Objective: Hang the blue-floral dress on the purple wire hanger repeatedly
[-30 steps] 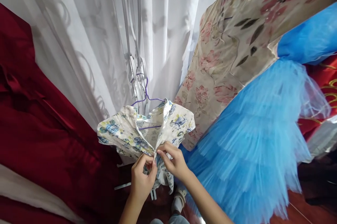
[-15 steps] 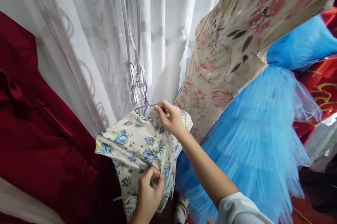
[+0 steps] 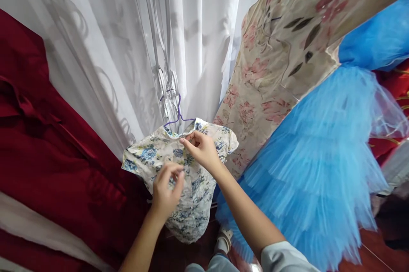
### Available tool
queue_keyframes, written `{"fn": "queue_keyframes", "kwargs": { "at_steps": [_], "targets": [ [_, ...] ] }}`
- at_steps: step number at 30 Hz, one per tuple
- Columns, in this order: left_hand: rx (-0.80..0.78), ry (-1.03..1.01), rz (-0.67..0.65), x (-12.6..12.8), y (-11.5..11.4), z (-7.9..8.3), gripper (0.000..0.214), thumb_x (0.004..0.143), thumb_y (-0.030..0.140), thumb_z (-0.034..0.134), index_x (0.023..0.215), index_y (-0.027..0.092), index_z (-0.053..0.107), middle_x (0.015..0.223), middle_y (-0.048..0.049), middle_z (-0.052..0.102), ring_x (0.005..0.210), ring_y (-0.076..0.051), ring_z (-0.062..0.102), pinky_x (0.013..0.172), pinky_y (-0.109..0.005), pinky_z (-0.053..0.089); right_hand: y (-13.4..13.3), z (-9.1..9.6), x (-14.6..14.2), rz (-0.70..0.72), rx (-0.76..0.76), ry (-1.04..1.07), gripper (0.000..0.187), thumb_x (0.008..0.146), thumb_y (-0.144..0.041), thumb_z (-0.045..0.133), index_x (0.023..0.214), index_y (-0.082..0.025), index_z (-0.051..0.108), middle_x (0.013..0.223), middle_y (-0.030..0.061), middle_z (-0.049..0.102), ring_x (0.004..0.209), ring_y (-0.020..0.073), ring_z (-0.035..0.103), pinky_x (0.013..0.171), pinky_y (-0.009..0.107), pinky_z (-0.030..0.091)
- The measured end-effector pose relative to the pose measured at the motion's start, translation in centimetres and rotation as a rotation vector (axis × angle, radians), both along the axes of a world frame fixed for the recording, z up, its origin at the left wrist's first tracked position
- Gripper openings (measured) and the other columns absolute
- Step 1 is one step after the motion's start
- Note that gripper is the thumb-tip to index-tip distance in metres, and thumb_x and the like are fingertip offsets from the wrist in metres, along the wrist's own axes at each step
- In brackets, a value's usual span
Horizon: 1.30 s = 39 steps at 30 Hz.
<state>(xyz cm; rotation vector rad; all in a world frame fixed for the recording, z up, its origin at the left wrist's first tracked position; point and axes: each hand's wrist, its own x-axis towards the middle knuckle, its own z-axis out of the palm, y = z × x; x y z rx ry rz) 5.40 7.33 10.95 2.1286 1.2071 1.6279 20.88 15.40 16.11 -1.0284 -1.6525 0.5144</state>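
A small white dress with blue flowers hangs on a purple hanger from a clear rack in front of the curtain. My right hand pinches the dress at its collar, just below the hanger hook. My left hand hovers over the front of the dress, fingers curled and apart, holding nothing that I can see.
A white sheer curtain fills the back. Dark red fabric hangs at the left. A beige dress with pink flowers and a blue tulle skirt hang close at the right. A foot in a sock stands below.
My left hand has let go of the dress front and risen toward the chest. My right hand has dropped slightly from the hanger hook to the collar. The dress front now lies closed.
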Motion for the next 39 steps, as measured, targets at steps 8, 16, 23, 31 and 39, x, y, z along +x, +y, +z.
{"fn": "queue_keyframes", "kwargs": {
  "at_steps": [8, 16, 23, 31, 39],
  "targets": [
    [0.020, 0.316, 0.048, -1.2, 6.3, 8.2, 0.023, 0.099, 0.026, 0.046, 0.110, 0.019, 0.065, 0.100, -0.0064, 0.066, 0.089, -0.018, 0.061, 0.079, -0.027, 0.046, 0.3, 0.7, -0.1, 0.101, -0.014, 0.089, 0.028, 0.089, -0.045, 0.063, 0.079, -0.018, 0.063, 0.051, -0.0040, 0.051, 0.047, 0.0117, 0.044, 0.047, 0.024, 0.030],
    [0.066, 0.251, 0.039, -0.1, 5.4, 9.0, 0.019, 0.099, 0.026, 0.048, 0.101, 0.019, 0.066, 0.086, -0.0017, 0.063, 0.079, -0.014, 0.058, 0.072, -0.024, 0.042, -0.2, 0.8, -0.7, 0.298, -0.039, 0.347, 0.024, 0.089, -0.040, 0.063, 0.081, -0.019, 0.054, 0.057, -0.0051, 0.050, 0.050, 0.0105, 0.046, 0.049, 0.023, 0.034],
    [0.055, 0.225, -0.009, -0.7, 5.7, 9.4, 0.017, 0.098, 0.025, 0.050, 0.097, 0.018, 0.065, 0.084, -0.0016, 0.066, 0.075, -0.013, 0.060, 0.067, -0.022, 0.043, -0.9, 1.2, -1.5, 0.347, -0.072, 0.403, 0.025, 0.094, -0.042, 0.056, 0.081, -0.020, 0.050, 0.057, -0.0058, 0.048, 0.049, 0.0104, 0.046, 0.049, 0.023, 0.035],
    [0.142, -0.035, 0.243, -2.7, 6.7, 9.6, 0.020, 0.095, 0.031, 0.054, 0.096, 0.017, 0.067, 0.077, -0.0005, 0.064, 0.066, -0.011, 0.058, 0.062, -0.020, 0.043, -1.6, -1.3, -1.4, 0.225, -0.182, 0.306, 0.026, 0.084, -0.031, 0.065, 0.069, -0.020, 0.046, 0.050, -0.0081, 0.040, 0.043, 0.0073, 0.033, 0.044, 0.021, 0.020],
    [0.192, -0.461, 0.497, -15.1, 7.1, 6.2, 0.022, 0.088, 0.032, 0.061, 0.093, 0.011, 0.066, 0.066, 0.0030, 0.054, 0.053, -0.007, 0.047, 0.051, -0.019, 0.039, -5.6, -5.1, -1.0, 0.302, -0.402, 0.351, 0.028, 0.084, -0.034, 0.063, 0.067, -0.021, 0.044, 0.046, -0.0094, 0.038, 0.040, 0.0063, 0.028, 0.041, 0.021, 0.019]
  ]
}}
